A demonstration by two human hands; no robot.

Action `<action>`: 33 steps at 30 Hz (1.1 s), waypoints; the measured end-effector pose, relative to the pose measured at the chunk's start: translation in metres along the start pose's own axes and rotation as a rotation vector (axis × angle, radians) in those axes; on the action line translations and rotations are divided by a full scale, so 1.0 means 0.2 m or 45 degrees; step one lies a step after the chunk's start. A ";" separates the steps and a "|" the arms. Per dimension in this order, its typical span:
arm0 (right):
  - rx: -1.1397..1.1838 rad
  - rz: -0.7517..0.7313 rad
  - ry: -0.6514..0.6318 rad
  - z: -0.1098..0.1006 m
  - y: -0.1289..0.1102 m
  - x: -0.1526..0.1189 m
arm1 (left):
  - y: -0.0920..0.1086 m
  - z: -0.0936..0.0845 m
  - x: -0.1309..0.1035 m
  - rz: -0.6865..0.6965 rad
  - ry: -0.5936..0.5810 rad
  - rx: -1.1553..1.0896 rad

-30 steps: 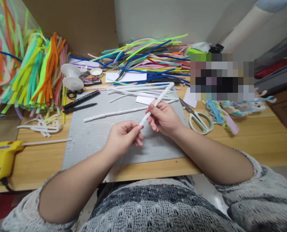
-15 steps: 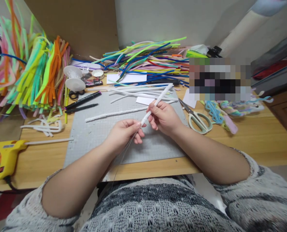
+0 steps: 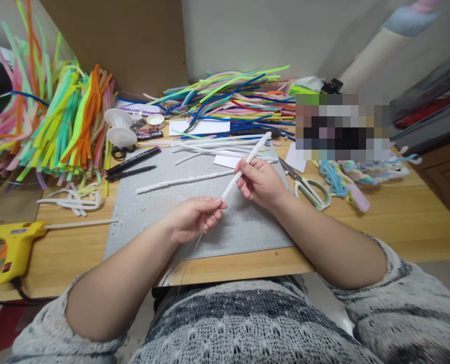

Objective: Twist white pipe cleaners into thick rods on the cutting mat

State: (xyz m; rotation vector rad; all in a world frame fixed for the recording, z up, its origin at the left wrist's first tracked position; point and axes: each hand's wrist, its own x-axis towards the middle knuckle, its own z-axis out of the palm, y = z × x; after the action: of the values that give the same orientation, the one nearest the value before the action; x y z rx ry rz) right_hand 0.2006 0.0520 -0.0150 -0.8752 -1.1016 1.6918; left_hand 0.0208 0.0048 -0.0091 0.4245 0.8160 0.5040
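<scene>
Between my two hands a white fuzzy pipe cleaner point(image 3: 258, 147) slants up to the right. My right hand point(image 3: 261, 182) pinches it near its middle. At its lower end, my left hand point(image 3: 196, 216) is closed with thumb and finger on the tip, where thin wire point(image 3: 187, 258) trails down past the mat's front edge. A second white pipe cleaner point(image 3: 179, 182) lies on the grey cutting mat point(image 3: 149, 222) behind my hands. More white stems point(image 3: 194, 150) rest at the mat's back edge.
Scissors point(image 3: 310, 189) lie right of the mat. On the left are a yellow glue gun point(image 3: 18, 247), black markers point(image 3: 134, 161), white offcuts point(image 3: 73, 199) and a wire spool point(image 3: 121, 127). Colourful pipe cleaners point(image 3: 225, 101) are heaped at the back, with upright bundles point(image 3: 58, 121) at left.
My left hand has slid down along the pipe cleaner, away from my right hand, so more white stem shows between them. The view has shifted slightly.
</scene>
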 end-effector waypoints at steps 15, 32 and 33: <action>-1.618 -0.612 0.105 -0.16 -0.05 0.14 | 0.12 -0.01 -0.06 0.525 0.375 -0.215; -1.818 -0.620 0.204 0.08 -0.04 0.57 | 0.09 -0.02 -0.04 0.616 0.405 -0.210; -1.762 -0.675 0.241 0.07 -0.08 0.57 | 0.09 -0.02 -0.05 0.615 0.422 -0.203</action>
State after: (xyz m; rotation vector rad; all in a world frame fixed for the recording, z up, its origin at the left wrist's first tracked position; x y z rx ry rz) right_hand 0.1548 0.1577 -0.0050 -1.3108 -2.1232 0.2167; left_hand 0.0077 0.0150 0.0038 0.3950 0.9852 1.1026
